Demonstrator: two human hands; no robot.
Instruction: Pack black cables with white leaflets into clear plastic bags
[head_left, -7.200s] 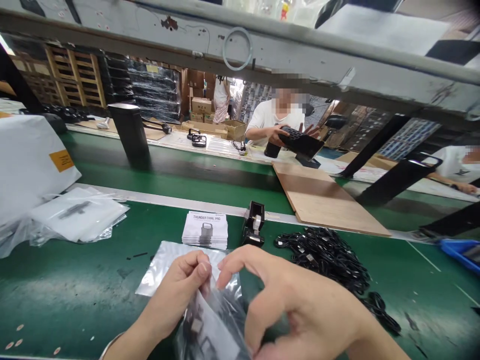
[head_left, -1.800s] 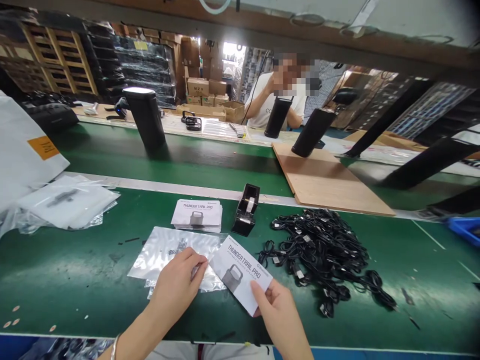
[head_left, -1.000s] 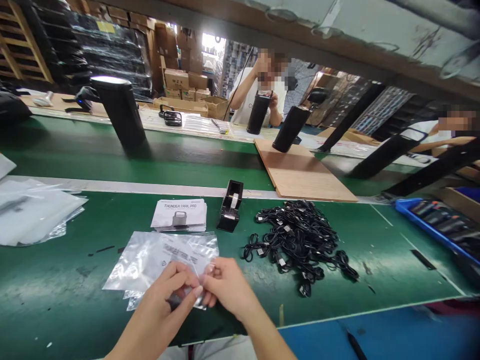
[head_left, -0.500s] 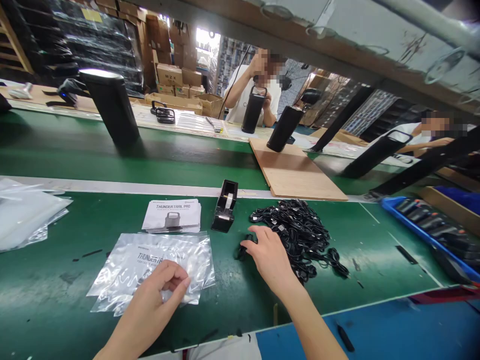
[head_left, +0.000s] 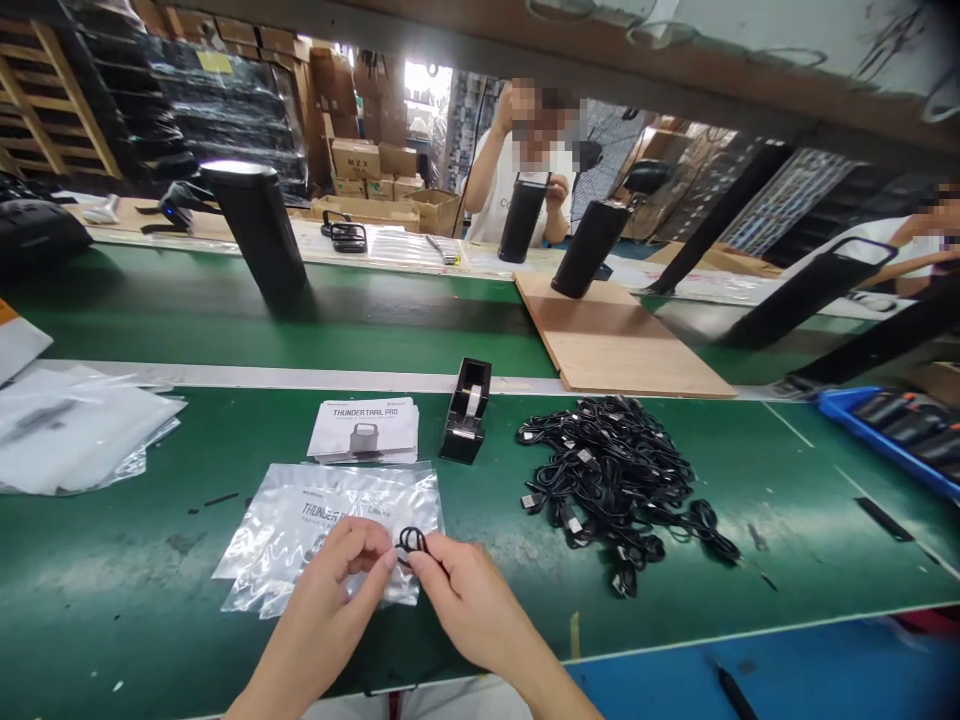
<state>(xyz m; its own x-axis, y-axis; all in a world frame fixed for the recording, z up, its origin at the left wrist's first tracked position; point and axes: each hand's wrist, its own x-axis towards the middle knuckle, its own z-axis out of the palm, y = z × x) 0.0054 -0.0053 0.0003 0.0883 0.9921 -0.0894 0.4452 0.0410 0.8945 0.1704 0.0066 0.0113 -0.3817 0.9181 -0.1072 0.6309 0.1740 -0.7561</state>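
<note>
Just over the clear plastic bags [head_left: 270, 540], my right hand [head_left: 469, 600] pinches a small coiled black cable [head_left: 411, 540]. My left hand [head_left: 330, 600] is closed, thumb and forefinger meeting beside that coil; whether they grip the cable or a bag's edge I cannot tell. A printed Thunder Trail Pro sheet shows through the upper bag. Behind the bags lies a stack of Thunder Trail Pro leaflets [head_left: 364, 430]. A heap of coiled black USB cables [head_left: 607, 470] sits to the right of my hands.
A black tape dispenser [head_left: 466, 410] stands between leaflets and cables. More plastic bags [head_left: 90, 430] lie at left, a blue tray [head_left: 847, 405] at right. Beyond are black cylindrical units [head_left: 259, 235], a wooden board [head_left: 630, 350] and a person [head_left: 487, 180] handling one unit.
My right hand has moved left from the cable heap to the bags, bringing a coiled cable. My left hand has stayed over the bags. The view has shifted slightly.
</note>
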